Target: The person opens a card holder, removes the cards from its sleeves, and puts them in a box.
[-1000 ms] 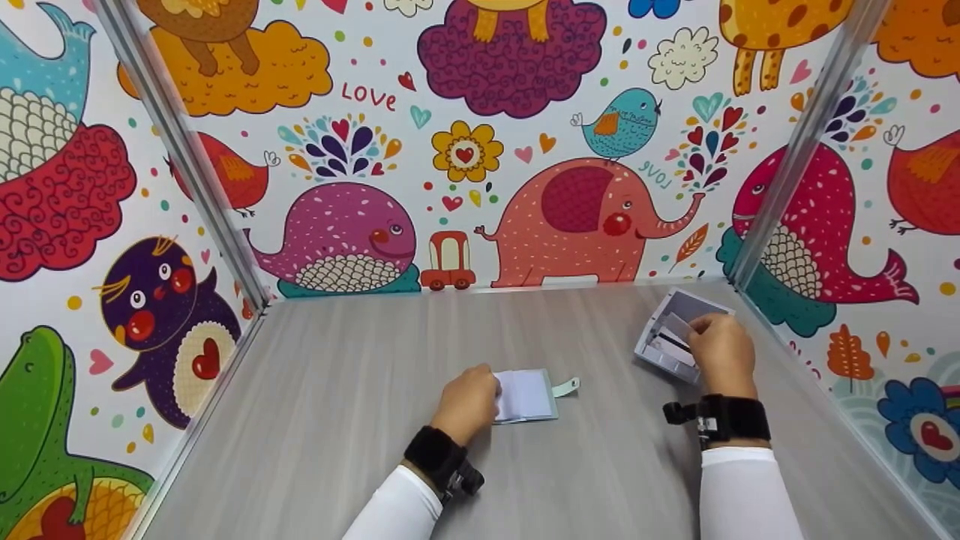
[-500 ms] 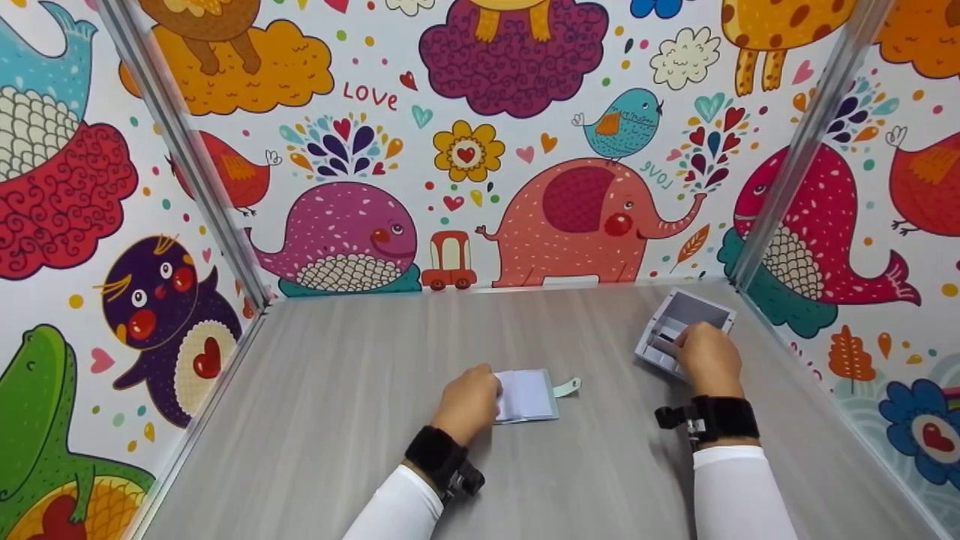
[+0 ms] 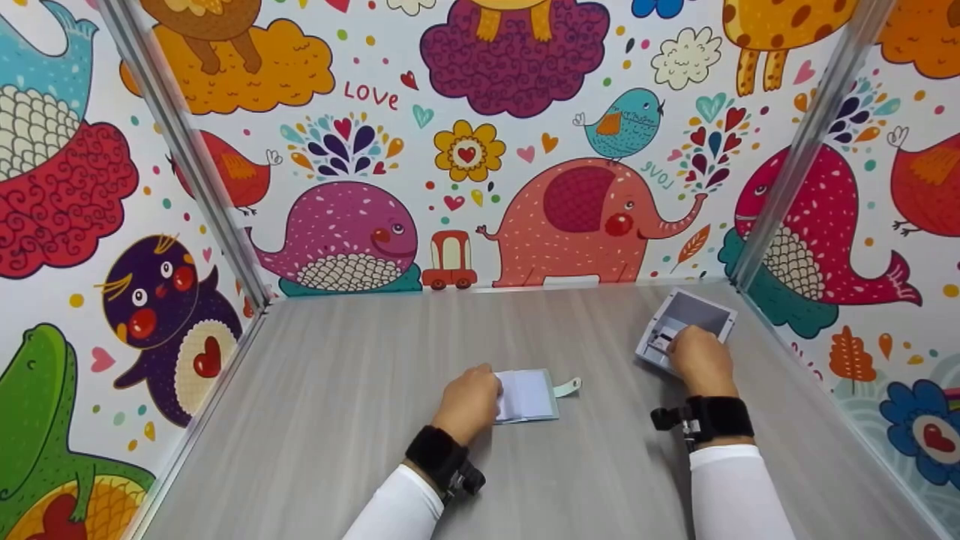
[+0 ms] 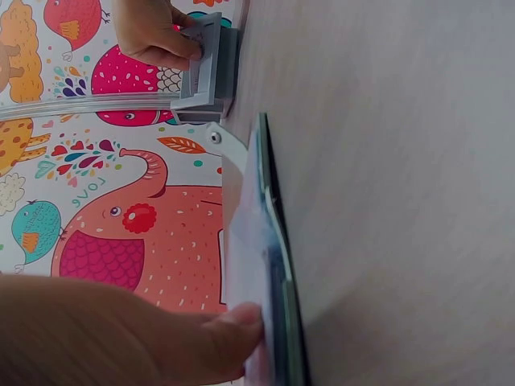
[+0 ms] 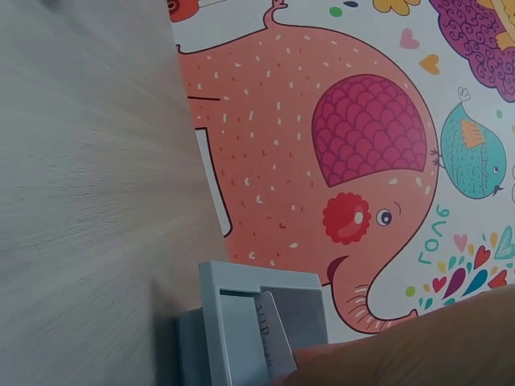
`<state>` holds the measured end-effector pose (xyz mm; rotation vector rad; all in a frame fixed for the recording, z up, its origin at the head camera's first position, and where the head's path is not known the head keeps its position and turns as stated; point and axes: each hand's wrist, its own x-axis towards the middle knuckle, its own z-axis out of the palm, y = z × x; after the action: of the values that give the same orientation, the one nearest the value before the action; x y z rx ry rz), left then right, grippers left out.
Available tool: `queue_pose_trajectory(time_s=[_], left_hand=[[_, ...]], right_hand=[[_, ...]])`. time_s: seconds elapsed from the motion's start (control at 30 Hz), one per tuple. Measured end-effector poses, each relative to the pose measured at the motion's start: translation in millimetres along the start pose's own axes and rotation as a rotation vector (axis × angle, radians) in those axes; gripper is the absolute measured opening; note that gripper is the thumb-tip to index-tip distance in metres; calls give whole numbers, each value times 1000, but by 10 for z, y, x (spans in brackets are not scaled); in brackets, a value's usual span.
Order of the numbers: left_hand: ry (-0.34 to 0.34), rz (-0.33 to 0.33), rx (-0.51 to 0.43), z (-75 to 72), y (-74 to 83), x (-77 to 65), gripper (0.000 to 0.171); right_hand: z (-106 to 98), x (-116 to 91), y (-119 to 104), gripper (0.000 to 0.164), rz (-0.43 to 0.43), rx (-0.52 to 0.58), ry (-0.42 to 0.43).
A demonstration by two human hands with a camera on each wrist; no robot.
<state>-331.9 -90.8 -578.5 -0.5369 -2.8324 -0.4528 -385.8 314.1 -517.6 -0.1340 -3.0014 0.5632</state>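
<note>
Steadying a small card holder (image 3: 529, 394) just below the centre of the head view, the left hand (image 3: 466, 401) grips its left edge, thumb on the clear page; its fingertips are hidden underneath. Right hand (image 3: 701, 360) dips into a grey box (image 3: 696, 309) at right of centre, fingers curled and apparently pinching a card (image 5: 275, 334), though the fingertips are partly out of sight.

Progress, as judged: holder lies spread on the tabletop (image 3: 360, 360), its strap (image 3: 568, 388) unfastened and pointing right. At least one card is in the box, well apart from the holder; exact count not clear. Whether any page holds a card, cannot tell. Work looks partway: handling of the card unfinished, holder not yet closed, strap not yet fastened.

Writing: the card, bottom centre of the right wrist view, seems to read "VIP"; finer print too small. Wall (image 3: 525, 135) shows red "LOVE" at upper left of centre and a mirrored "LOVE" above the elephant's trunk (image 3: 679, 225). No brand legible.
</note>
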Motion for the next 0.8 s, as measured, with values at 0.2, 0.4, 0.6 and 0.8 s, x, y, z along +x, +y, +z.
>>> queue_pose_trajectory(time_s=[0.2, 0.4, 0.6, 0.8], left_hand=[[-39, -38, 26, -261, 185, -63, 8], [-43, -39, 26, -263, 182, -62, 9], [18, 11, 17, 26, -3, 4, 12], [-13, -7, 17, -68, 56, -9, 13]], right_hand=[[21, -9, -7, 19, 6, -8, -29], [15, 3, -8, 21, 39, 8, -83], [-20, -12, -38, 24, 32, -10, -97], [-101, -26, -106, 28, -1, 13, -56]])
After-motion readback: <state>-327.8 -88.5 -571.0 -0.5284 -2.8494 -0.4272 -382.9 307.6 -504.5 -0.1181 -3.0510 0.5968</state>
